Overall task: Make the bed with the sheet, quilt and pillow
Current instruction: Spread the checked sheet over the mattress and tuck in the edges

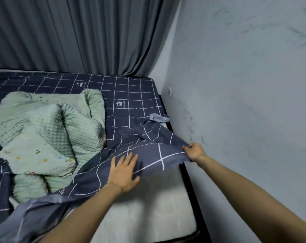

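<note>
Bare mattress (pixel 148 213) shows at the near corner. Left hand (pixel 125 172) lies flat, fingers spread, on the sheet (pixel 131 95); right hand (pixel 194 151) pinches its edge. Best pull taut toward that corner, then tuck.

Navy grid-patterned sheet (pixel 131 95) lies rumpled, near corner pulled off the mattress; green quilt (pixel 48 130) bunched on it.
</note>
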